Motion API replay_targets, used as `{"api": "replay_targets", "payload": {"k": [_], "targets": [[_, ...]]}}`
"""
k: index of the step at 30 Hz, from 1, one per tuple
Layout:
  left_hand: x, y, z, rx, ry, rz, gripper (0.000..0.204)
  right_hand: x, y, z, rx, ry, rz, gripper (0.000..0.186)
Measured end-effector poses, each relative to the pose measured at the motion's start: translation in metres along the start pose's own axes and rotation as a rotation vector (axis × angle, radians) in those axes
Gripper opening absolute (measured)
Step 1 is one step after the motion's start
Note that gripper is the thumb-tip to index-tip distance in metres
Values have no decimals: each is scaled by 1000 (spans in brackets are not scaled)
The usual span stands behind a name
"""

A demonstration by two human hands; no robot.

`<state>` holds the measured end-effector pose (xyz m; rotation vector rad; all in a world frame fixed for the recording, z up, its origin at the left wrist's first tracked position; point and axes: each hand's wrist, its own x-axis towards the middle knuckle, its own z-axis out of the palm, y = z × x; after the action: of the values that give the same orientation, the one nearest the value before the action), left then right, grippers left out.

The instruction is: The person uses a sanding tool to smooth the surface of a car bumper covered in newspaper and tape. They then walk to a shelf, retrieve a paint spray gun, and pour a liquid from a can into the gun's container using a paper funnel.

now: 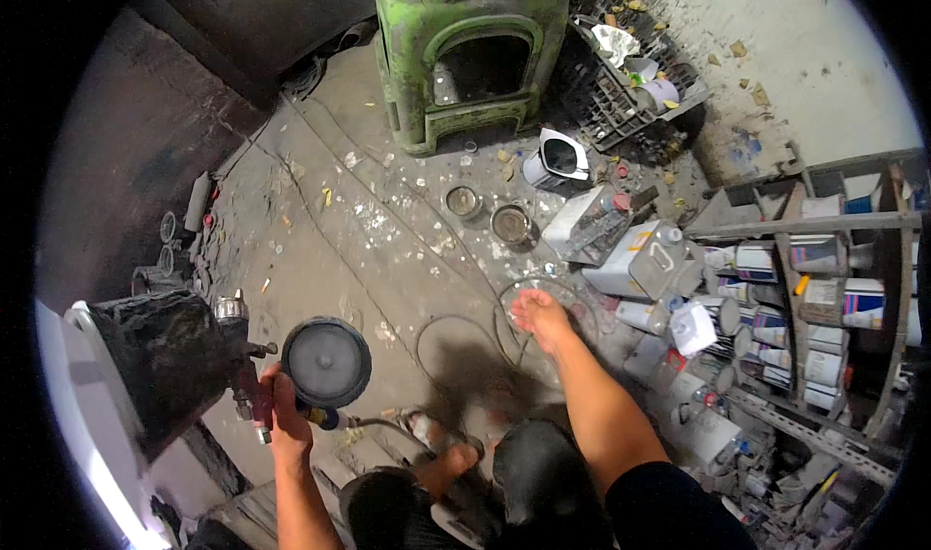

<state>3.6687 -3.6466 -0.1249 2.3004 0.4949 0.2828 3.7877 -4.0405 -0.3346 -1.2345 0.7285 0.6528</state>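
Both hands busy: left hand (283,406) grips spray gun (312,368), nozzle hidden; right hand (541,317) blurred.

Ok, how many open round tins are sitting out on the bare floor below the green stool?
2: one open tin on the floor below the green stool, another tin just to its right. More may be hidden among the cans on the shelf.

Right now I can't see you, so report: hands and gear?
Left hand gripping spray gun. Right hand open, reaching down to clear container on floor. Hose looped beside it.
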Motion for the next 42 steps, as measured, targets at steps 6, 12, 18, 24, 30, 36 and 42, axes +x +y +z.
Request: {"api": "replay_targets", "payload": {"k": [6, 12, 18, 24, 30, 36, 42], "targets": [[-2, -40, 59, -620, 37, -410, 35, 106, 10, 21, 151, 58, -66, 32], [-40, -87, 82, -605, 70, -489, 35, 142, 22, 32, 337, 87, -154, 35], [-49, -97, 83, -483, -48, -306, 30, 162, 29, 31, 333, 93, -233, 33], [-39, -81, 85, -553, -67, -389, 28, 168, 31, 29, 363, 109, -275, 25], [-45, -108, 91, -416, -97, -288, 30, 173, 38, 29, 451, 68, -371, 14], [-46, -96, 99, -479, -120, -333, 34, 166, 29, 23, 523, -1, -366, 9], [-38, -97, 110, -173, -182, 19, 23, 131, 3, 25, 468, -30, -373, 9]]}}
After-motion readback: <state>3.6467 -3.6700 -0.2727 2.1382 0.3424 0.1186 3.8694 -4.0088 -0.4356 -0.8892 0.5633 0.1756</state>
